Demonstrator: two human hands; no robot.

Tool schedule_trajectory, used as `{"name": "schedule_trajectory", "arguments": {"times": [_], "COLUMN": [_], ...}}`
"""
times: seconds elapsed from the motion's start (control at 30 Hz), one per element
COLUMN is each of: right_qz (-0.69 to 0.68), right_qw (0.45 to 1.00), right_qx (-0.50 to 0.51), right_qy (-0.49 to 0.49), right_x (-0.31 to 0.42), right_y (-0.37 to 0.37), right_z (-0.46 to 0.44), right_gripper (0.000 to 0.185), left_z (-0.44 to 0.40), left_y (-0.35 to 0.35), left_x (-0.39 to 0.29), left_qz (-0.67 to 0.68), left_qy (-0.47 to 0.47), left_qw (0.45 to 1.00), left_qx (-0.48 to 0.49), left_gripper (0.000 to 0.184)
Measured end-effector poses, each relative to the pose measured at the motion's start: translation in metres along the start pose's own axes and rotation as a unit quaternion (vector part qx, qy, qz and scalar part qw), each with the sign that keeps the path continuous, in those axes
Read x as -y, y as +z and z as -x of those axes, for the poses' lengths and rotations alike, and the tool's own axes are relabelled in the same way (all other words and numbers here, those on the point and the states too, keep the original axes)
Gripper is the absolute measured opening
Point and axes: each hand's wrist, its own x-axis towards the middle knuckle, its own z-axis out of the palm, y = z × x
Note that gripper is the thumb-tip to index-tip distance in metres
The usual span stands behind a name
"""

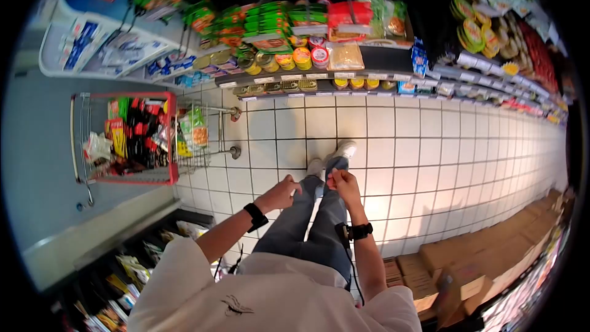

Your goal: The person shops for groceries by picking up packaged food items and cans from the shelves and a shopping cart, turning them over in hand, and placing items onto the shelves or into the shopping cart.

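Note:
My left hand point(279, 194) hangs in front of my body, above my left thigh. Its fingers are loosely bent, with a gap between thumb and fingers, and I see nothing in it. Above the other leg, my right hand point(344, 185) is curled into a loose fist with no object showing. Neither hand touches the shelves. Each wrist wears a black band, the left one point(255, 217) and the right one point(358, 231). Nearest on the left is a shopping cart point(174, 141) with a red rim, loaded with several bright packets.
Ahead, a store shelf point(276, 79) carries green packets point(267, 24), a red packet point(349, 19) and small jars point(302, 58). Cardboard boxes point(479, 243) line the right side behind me. A black rack of packets point(138, 264) stands at lower left. White tiles point(405, 166) cover the floor.

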Motion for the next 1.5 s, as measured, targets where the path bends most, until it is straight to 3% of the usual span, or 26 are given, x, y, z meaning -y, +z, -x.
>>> {"name": "schedule_trajectory", "arguments": {"times": [0.27,0.33,0.47,0.53,0.63,0.7,0.8,0.93,1.03,1.17,1.3,1.4,1.47,1.5], "right_qz": [0.067,0.093,0.120,0.145,0.170,0.161,0.173,0.206,0.246,0.270,0.302,0.326,0.334,0.341], "right_qw": [0.997,0.995,0.992,0.986,0.976,0.974,0.969,0.965,0.956,0.951,0.941,0.929,0.921,0.911], "right_qx": [-0.018,-0.014,0.014,0.053,0.112,0.127,0.153,0.154,0.154,0.145,0.146,0.172,0.198,0.225], "right_qy": [-0.020,-0.035,-0.039,-0.063,-0.078,-0.100,-0.087,-0.041,-0.037,-0.040,-0.049,-0.034,-0.043,-0.054], "right_x": [0.039,0.053,0.076,0.075,0.068,0.071,0.056,0.040,0.039,0.041,0.034,0.020,0.009,0.006], "right_y": [-0.030,-0.030,-0.012,0.005,0.027,0.035,0.034,0.037,0.055,0.103,0.193,0.281,0.340,0.368], "right_z": [0.121,0.136,0.161,0.169,0.188,0.197,0.204,0.206,0.211,0.208,0.210,0.214,0.221,0.224], "right_gripper": [0.025,0.023,0.022,0.022,0.025,0.026,0.026,0.025,0.024,0.025,0.027,0.028,0.027,0.027], "left_z": [0.095,0.114,0.161,0.195,0.234,0.263,0.314,0.374,0.393,0.417,0.443,0.468,0.493,0.502], "left_y": [-0.015,-0.012,-0.001,0.020,0.064,0.085,0.106,0.144,0.194,0.231,0.237,0.218,0.194,0.180], "left_x": [-0.007,-0.006,-0.017,-0.020,0.000,0.003,0.009,0.047,0.115,0.161,0.212,0.243,0.254,0.261], "left_qz": [0.024,-0.017,0.026,-0.003,0.082,0.072,0.074,0.134,0.133,0.151,0.212,0.206,0.298,0.299], "left_qy": [0.030,0.032,0.030,-0.050,-0.044,-0.085,-0.154,-0.191,-0.210,-0.270,-0.255,-0.221,-0.225,-0.225], "left_qw": [0.995,0.985,0.970,0.969,0.960,0.947,0.946,0.922,0.918,0.918,0.881,0.871,0.813,0.813], "left_qx": [-0.096,-0.168,-0.241,-0.241,-0.266,-0.301,-0.277,-0.309,-0.308,-0.247,-0.336,-0.387,-0.447,-0.446], "left_gripper": [0.037,0.041,0.046,0.046,0.044,0.047,0.047,0.049,0.052,0.049,0.026,0.020,0.015,0.015]}}
